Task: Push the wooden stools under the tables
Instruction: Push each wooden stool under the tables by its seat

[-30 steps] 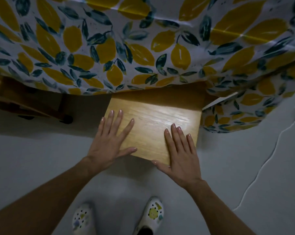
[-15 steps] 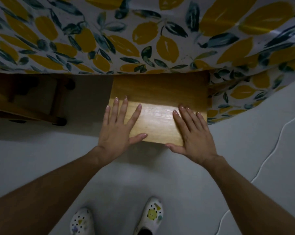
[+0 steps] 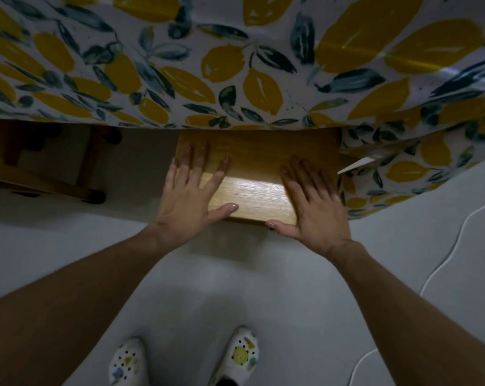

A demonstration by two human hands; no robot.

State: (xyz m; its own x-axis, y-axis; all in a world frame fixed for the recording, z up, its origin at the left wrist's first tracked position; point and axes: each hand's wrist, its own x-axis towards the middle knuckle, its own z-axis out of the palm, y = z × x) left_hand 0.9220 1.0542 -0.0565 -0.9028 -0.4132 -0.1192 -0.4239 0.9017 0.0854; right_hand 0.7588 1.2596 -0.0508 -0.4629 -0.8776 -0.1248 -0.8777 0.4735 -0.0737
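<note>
A wooden stool (image 3: 256, 195) with a flat rectangular seat stands on the pale floor, its far half in shadow under the table. The table's lemon-print cloth (image 3: 235, 65) overhangs the seat's far edge. My left hand (image 3: 189, 196) lies flat on the seat's left side, fingers spread, thumb along the near edge. On the right side my right hand (image 3: 312, 201) also rests flat, its thumb hooked over the near edge. Neither hand grips the stool.
A second wooden stool (image 3: 54, 179) with dark feet stands under the table at the left. The cloth's corner (image 3: 419, 168) hangs low at the right beside the seat. A white cable (image 3: 456, 246) trails over the floor at the right. My two patterned shoes (image 3: 241, 355) are below.
The stool has slid farther under the table with both hands on it. Less of its seat shows beyond the cloth's edge, and the shadow now covers its far half.
</note>
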